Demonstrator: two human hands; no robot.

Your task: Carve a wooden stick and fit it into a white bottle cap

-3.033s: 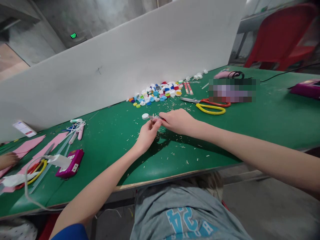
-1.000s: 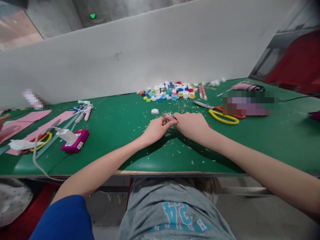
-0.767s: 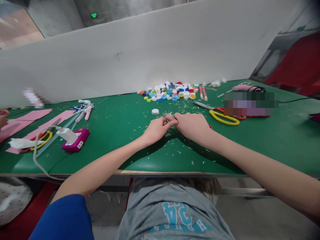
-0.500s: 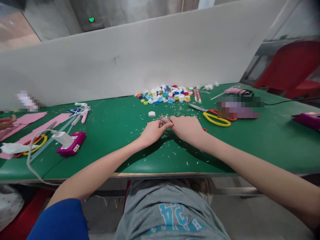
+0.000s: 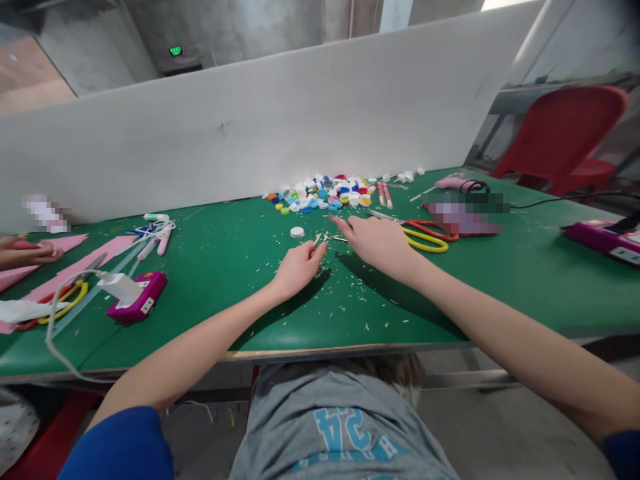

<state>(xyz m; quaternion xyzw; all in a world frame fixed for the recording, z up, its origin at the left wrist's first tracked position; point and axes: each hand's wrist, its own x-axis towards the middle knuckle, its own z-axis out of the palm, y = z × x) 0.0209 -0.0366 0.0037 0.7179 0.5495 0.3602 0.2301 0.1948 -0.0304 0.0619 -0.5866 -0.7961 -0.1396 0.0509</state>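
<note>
My left hand [image 5: 297,269] is closed, pinching a thin pale wooden stick [image 5: 317,240] with splintered bits at its tip. To its right, my right hand [image 5: 377,243] is closed round a small metal-bladed tool [image 5: 339,239], with the index finger stretched forward. Only the blade shows, pointing at the stick; the handle is hidden by the hand, so I cannot tell its kind. A gap separates the two hands. Pale wood shavings [image 5: 361,291] lie scattered under and around them. Just beyond my left hand sits a white bottle cap [image 5: 297,232].
Colourful bottle caps [image 5: 320,193] are heaped by the white partition [image 5: 240,147]. Scissors [image 5: 425,241] with red and yellow handles lie right of my right hand. On the left are a purple power strip [image 5: 145,300], pink paper [image 5: 100,257] and another person's hand [image 5: 30,252].
My hands have parted: the right hand has drawn back from the left, its index finger now extended. The blade and the stick's tip now show between them. The view has shifted slightly.
</note>
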